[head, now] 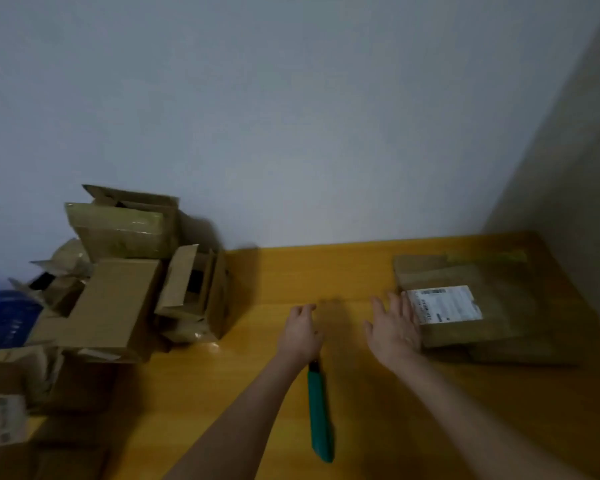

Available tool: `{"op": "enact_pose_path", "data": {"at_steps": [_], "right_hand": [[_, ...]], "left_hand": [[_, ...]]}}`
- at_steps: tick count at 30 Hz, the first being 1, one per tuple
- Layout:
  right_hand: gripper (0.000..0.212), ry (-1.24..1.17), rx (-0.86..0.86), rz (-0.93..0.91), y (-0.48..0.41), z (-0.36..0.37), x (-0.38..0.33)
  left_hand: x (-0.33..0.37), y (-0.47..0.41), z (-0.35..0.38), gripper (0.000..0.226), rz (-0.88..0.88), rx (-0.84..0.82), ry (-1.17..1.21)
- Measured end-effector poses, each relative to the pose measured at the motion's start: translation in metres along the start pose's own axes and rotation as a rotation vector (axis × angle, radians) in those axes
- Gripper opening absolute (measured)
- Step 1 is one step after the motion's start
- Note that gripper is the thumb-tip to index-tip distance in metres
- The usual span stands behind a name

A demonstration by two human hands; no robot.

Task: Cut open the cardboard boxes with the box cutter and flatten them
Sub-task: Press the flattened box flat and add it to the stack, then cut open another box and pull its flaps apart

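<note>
Two bare hands reach out over a glossy yellow wooden table (291,271), between one box and the next. The right hand (394,329) lies palm down with its fingers (400,303) straight and spread, its edge against a stack of flattened brown cardboard boxes (471,341) at the table's right end. The top sheet carries a white printed shipping label (444,304). The left hand (300,332) hovers just beside it with loosely curled fingers that appear to hold nothing, though blur softens them. The green plastic box cutter (320,414), long and slim with a dark tip, lies on the table between the forearms, its far end tucked beneath the left wrist and gripped by neither hand.

By the look of it, one box has just joined the flat stack. Many remain: a jumbled heap of open brown corrugated cardboard boxes (118,292) crowds the left end, flaps splayed and shiny packing tape catching the light, beside a blue plastic crate (4,317). The next move likely calls for pulling one box from that heap to the middle of the table and picking up the cutter. The stiff, taped seams will want a steady slice.
</note>
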State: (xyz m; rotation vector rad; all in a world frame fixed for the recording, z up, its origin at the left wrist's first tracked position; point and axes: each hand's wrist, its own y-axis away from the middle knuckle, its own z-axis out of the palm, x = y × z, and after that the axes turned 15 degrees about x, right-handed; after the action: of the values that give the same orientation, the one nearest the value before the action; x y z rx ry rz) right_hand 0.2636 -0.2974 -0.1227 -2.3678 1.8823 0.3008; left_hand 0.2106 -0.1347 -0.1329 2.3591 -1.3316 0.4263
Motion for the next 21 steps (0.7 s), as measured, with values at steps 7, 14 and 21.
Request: {"op": "enact_pose_path", "data": {"at_steps": [7, 14, 21], "right_hand": [[0.054, -0.038, 0.004, 0.01, 0.04, 0.024, -0.131], [0.061, -0.09, -0.063, 0.034, 0.098, 0.051, -0.24], [0.066, -0.041, -0.046, 0.278, 0.124, 0.064, -0.205]], "left_hand": [[-0.108, 0.023, -0.064, 0.054, 0.196, 0.038, 0.014], [-0.184, 0.066, -0.117, 0.038, 0.374, 0.223, 0.063], [-0.183, 0.015, -0.169, 0.082, 0.572, 0.475, -0.192]]}}
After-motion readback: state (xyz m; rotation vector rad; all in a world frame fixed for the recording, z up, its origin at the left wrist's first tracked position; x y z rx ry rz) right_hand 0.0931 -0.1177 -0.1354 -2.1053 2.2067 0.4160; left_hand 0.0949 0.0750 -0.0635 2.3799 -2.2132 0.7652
